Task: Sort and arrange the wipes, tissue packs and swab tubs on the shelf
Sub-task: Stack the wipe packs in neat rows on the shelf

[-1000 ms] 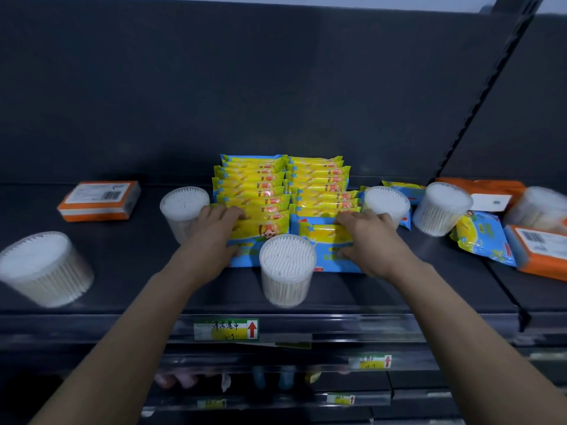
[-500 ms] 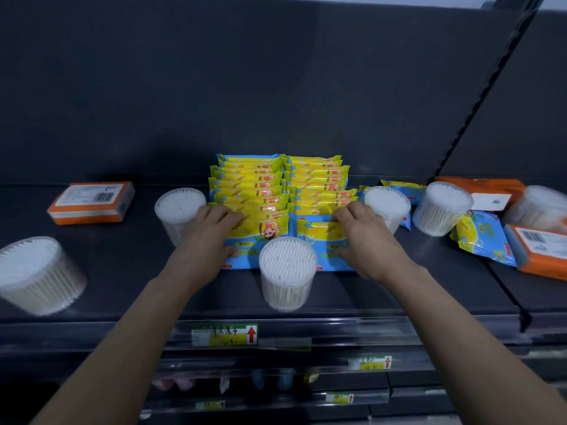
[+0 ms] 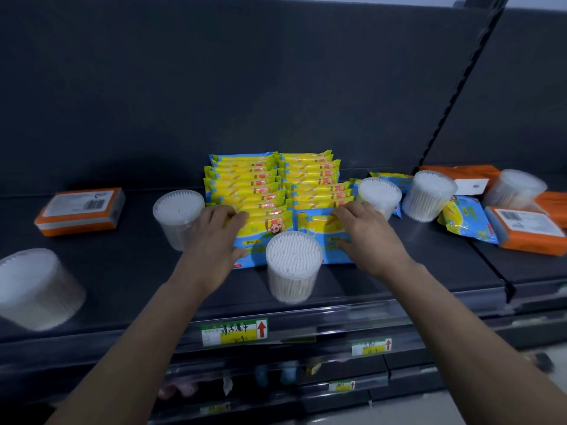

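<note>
Hardly anything has moved: the left hand (image 3: 214,237) and right hand (image 3: 368,237), held apart, each still grip a front pack of the wipes packs (image 3: 276,185) on the shelf (image 3: 429,256); one swab tub (image 3: 293,265) stands between them.

Dark shelf (image 3: 122,271) stood before dark back panel (image 3: 276,72); slotted upright (image 3: 464,78) at right; pale floor (image 3: 429,409) below.

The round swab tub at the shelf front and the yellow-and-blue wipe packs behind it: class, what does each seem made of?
The round clear swab tub: likely transparent plastic, white swabs show through its wall. The yellow-and-blue wipe packs: probably glossy printed plastic film, judging by their sheen.
</note>
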Motion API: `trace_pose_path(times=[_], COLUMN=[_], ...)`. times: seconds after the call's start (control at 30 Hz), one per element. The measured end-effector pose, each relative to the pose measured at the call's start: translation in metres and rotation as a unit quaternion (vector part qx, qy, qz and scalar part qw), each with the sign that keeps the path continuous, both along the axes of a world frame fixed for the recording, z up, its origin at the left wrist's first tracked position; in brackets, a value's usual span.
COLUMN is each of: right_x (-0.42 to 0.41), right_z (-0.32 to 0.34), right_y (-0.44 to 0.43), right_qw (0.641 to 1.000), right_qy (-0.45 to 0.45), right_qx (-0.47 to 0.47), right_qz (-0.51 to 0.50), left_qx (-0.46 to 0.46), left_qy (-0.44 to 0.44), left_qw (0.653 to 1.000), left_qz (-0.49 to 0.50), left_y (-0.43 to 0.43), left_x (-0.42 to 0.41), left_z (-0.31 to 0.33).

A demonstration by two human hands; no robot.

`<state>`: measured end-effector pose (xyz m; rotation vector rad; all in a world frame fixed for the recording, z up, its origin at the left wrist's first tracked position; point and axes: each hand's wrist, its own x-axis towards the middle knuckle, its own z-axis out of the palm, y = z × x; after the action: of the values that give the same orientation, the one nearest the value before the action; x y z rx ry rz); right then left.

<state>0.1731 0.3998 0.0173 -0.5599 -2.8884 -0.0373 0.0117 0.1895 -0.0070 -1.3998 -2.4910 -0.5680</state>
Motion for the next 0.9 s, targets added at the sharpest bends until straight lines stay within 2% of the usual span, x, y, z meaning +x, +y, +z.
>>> trace_pose_path(times=[0.1, 0.27, 0.47, 0.77, 0.9], right_x=[0.005, 0.019, 0.057, 0.155, 0.189], right_z=[-0.004, 0.000, 0.017, 0.031, 0.028], right_y=[-0.002, 0.001, 0.032, 0.132, 0.178], right_qw=[0.999, 0.992, 0.990, 0.988, 0.990], right_qy=[0.053, 0.123, 0.141, 0.137, 0.110], right_qx=[-0.002, 0.004, 0.004, -0.020, -0.027], right_qz=[-0.005, -0.012, -0.021, -0.070, -0.084], left_qx=[0.014, 0.093, 0.177, 0.184, 0.146], left_qy=[0.026, 0.064, 0.069, 0.038, 0.001], left_qw=[1.000, 0.993, 0.978, 0.966, 0.973], left_qz=[-0.008, -0.033, -0.090, -0.177, -0.179], left_y=[-0.004, -0.001, 0.034, 0.162, 0.215], left_x=[-0.001, 0.006, 0.042, 0.143, 0.179], left_z=[0.003, 0.023, 0.061, 0.063, 0.046])
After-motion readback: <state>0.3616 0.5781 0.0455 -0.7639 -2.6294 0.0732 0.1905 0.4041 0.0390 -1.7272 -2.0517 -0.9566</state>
